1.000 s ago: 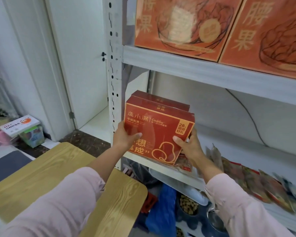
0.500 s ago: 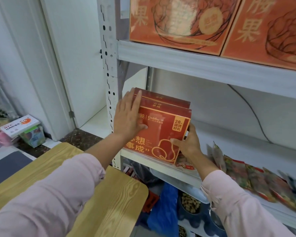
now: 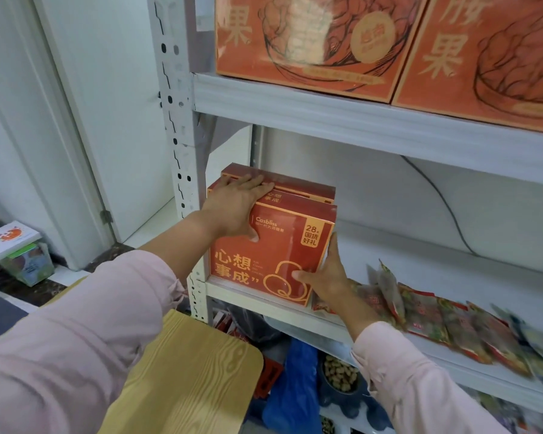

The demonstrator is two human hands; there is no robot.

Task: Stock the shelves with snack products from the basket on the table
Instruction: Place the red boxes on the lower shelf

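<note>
A red snack box (image 3: 282, 245) with gold print stands at the left end of the middle shelf (image 3: 251, 299), flush against a second red box (image 3: 301, 186) behind it. My left hand (image 3: 235, 205) lies over its top left corner, with straight fingers across the top and the thumb on the front face. My right hand (image 3: 323, 274) holds the lower right corner, its thumb on the front and its fingers along the right side. The basket is out of view.
Several flat snack packets (image 3: 436, 317) lie along the same shelf to the right. Two large orange cartons (image 3: 311, 42) fill the shelf above. The white upright post (image 3: 176, 120) stands just left of the box. A wooden table (image 3: 185, 371) sits below my arms.
The box has slid further back onto the shelf. My left hand moved from the front face up onto the top corner. My right hand stayed at the lower right corner.
</note>
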